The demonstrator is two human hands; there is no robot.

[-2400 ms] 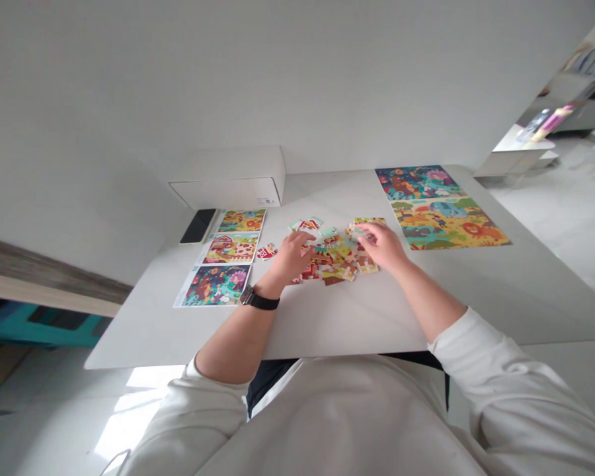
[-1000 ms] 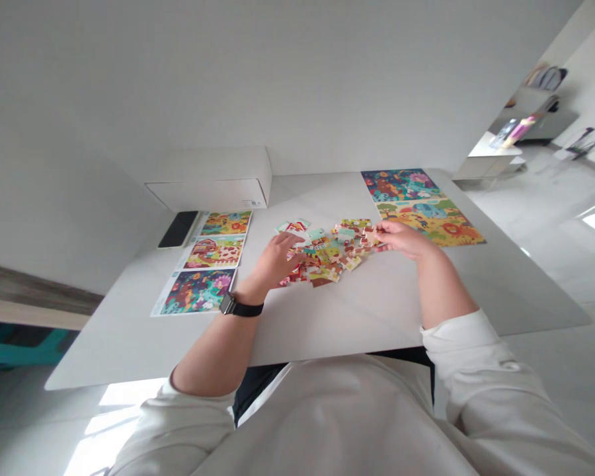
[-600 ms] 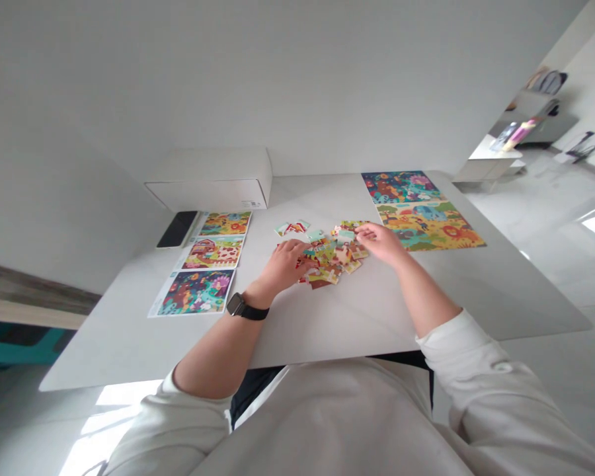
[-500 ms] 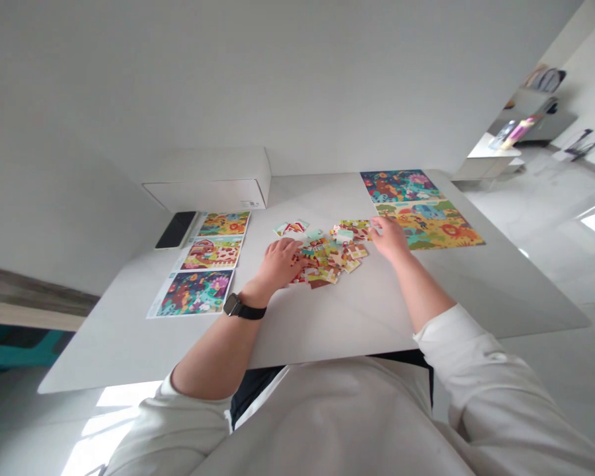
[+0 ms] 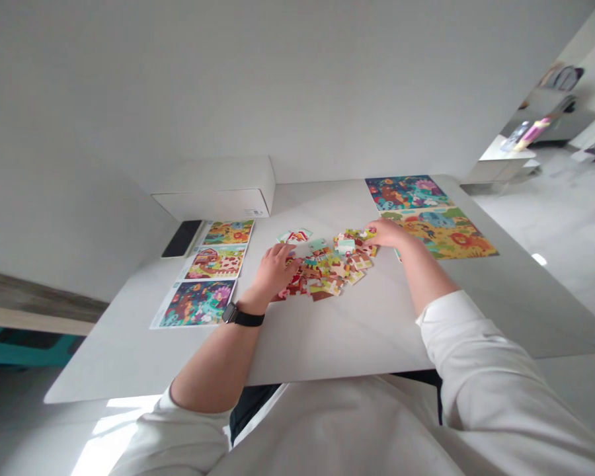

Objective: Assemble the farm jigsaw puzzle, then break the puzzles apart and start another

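Observation:
A loose pile of jigsaw puzzle pieces (image 5: pixel 327 270) lies on the middle of the white table. On the pile's left edge rests my left hand (image 5: pixel 276 268), its fingers laid loosely over some pieces; a dark watch (image 5: pixel 242 316) is on that wrist. My right hand (image 5: pixel 387 233) is at the pile's upper right, thumb and fingers closed on a colourful puzzle piece (image 5: pixel 370 233). A pale green piece (image 5: pixel 346 247) lies just left of that hand. The fingers partly hide the pieces beneath them.
Left on the table (image 5: pixel 307 350) is a printed sheet with three pictures (image 5: pixel 215 263), beside a dark phone (image 5: pixel 182 238). A white box (image 5: pixel 213 201) stands against the wall. Two assembled puzzles (image 5: pixel 406 192) lie at the back right, partly behind my right forearm.
My right hand has come down onto pieces at the pile's right edge and closed there. My left hand has shifted slightly left on the pile. The view has tilted a little.

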